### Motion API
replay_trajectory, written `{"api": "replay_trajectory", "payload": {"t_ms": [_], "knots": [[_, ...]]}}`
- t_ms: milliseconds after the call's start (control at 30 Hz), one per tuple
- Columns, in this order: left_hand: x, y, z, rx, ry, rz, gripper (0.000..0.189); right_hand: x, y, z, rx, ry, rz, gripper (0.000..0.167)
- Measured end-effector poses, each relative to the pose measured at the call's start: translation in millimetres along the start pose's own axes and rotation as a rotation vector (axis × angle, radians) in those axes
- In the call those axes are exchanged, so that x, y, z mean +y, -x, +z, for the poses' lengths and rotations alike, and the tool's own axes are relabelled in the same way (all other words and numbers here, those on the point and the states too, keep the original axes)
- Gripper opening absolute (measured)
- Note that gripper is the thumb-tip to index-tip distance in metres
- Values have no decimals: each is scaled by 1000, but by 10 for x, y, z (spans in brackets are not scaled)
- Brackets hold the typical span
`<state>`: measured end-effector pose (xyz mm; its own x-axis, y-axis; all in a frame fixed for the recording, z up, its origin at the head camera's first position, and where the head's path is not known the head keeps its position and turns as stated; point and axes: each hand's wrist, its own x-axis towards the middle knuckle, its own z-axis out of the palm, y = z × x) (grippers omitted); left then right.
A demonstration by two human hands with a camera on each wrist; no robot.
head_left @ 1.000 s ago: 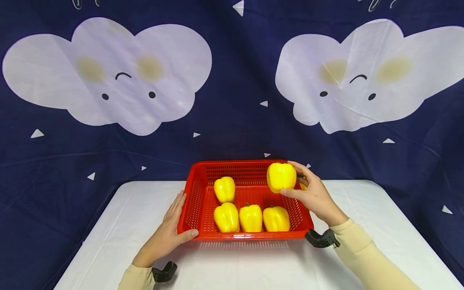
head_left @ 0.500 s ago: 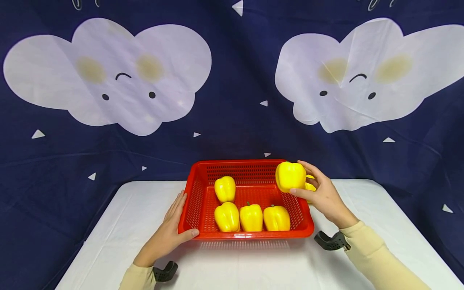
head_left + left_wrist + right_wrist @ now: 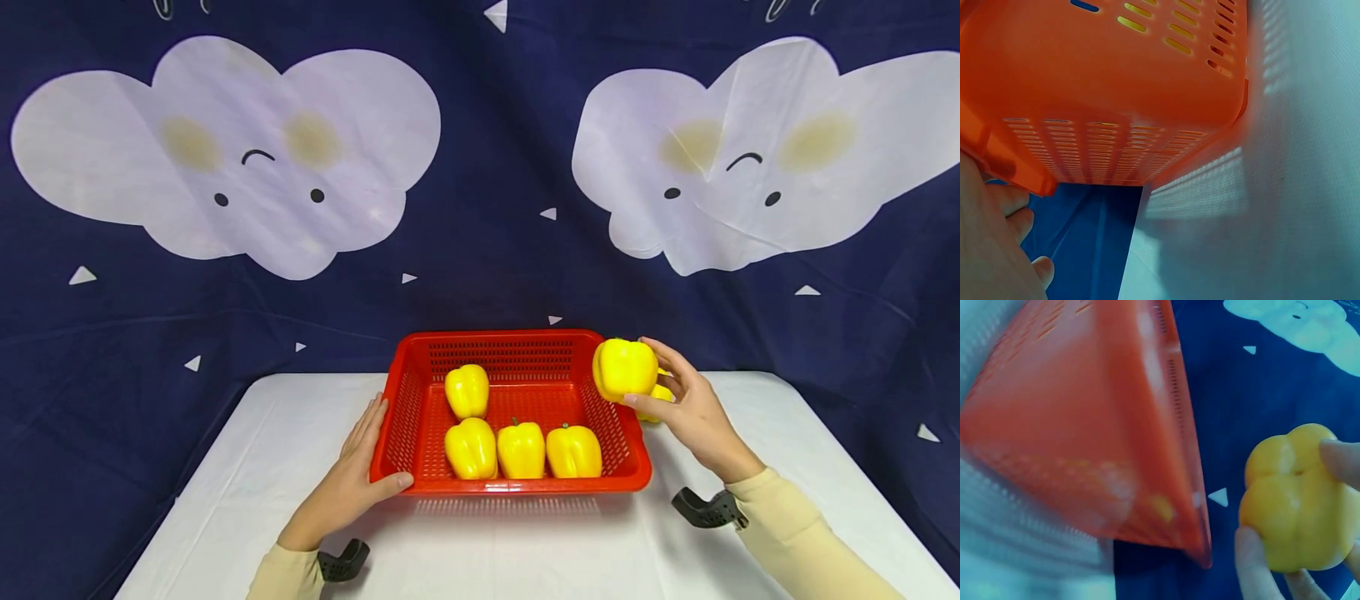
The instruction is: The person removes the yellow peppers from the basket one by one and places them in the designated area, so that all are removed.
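Note:
My right hand (image 3: 693, 417) holds a yellow bell pepper (image 3: 626, 368) between thumb and fingers, up over the right rim of a red plastic basket (image 3: 510, 487). In the right wrist view, the fingertips grip that pepper (image 3: 1297, 506) beside the basket's outer wall (image 3: 1066, 437). My left hand (image 3: 345, 483) rests on the basket's left side, its fingers lying straight along the outer edge and its thumb on the front rim. Inside the basket are several more yellow bell peppers, three along the front and one (image 3: 467, 392) behind at the left.
Another yellow bell pepper (image 3: 660, 405) sits just right of the basket, partly hidden by my right hand. A white cloth (image 3: 510, 558) covers the table. Behind it hangs a dark blue curtain (image 3: 495, 167) with white clouds.
My right hand has carried the bell pepper rightward, from over the basket's inside to its right rim. The pepper outside has come more into view. My left hand stays put.

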<state>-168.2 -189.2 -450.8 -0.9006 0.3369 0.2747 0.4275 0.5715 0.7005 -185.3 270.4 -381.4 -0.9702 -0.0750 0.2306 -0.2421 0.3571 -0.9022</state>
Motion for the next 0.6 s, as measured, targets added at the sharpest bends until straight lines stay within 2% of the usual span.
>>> {"api": "replay_trajectory", "payload": {"t_ms": [233,600], "knots": [[-11,-10,-1,0,-6,11,106,152,41,-88,34,41,-55,77],[-23,-9,2,3,-12,20,107,246,95,-182,61,75,-46,78]]}}
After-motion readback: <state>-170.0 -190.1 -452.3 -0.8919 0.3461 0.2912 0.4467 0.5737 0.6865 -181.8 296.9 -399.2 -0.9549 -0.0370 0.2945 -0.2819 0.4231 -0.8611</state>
